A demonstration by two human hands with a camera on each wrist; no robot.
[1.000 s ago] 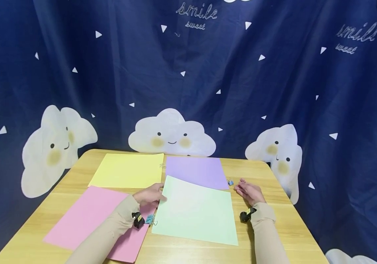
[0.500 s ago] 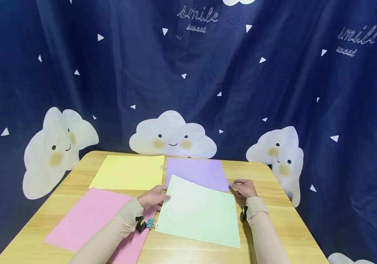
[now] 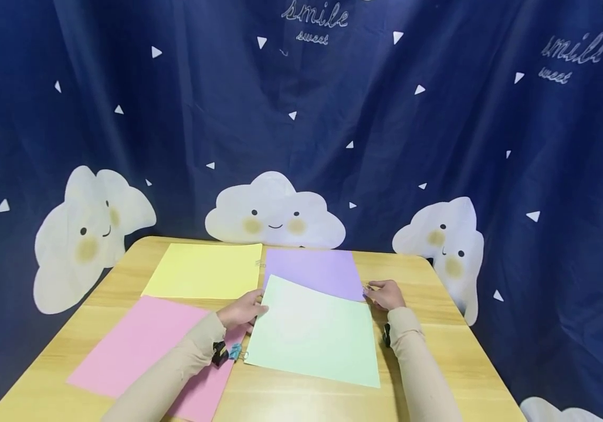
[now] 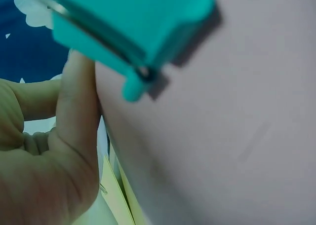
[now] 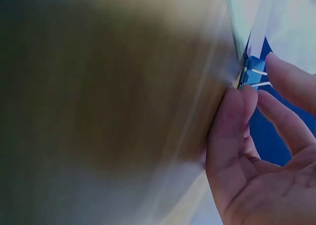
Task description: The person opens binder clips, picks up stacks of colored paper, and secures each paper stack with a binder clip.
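Note:
In the head view my left hand (image 3: pixel 241 310) pinches the left edge of a pale green sheet of paper (image 3: pixel 314 334), thumb on top. That sheet is slightly raised and overlaps the front of a purple sheet (image 3: pixel 312 271). My right hand (image 3: pixel 388 295) is at the purple sheet's right front corner. In the right wrist view its thumb and fingertips close around the wire handles of a small blue binder clip (image 5: pixel 253 73) at the paper's edge. A teal binder clip (image 4: pixel 133 27) on the pink paper (image 3: pixel 143 346) sits just by my left wrist.
A yellow sheet (image 3: pixel 206 271) lies at the back left of the wooden table (image 3: pixel 301 404). Silver wire handles (image 3: pixel 260 264) show at its right edge. Behind the table hangs a dark blue curtain (image 3: pixel 227 117) with cloud prints.
My right hand has moved left onto the blue binder clip and now pinches it. The left hand keeps its hold on the green sheet, which has shifted only a little.

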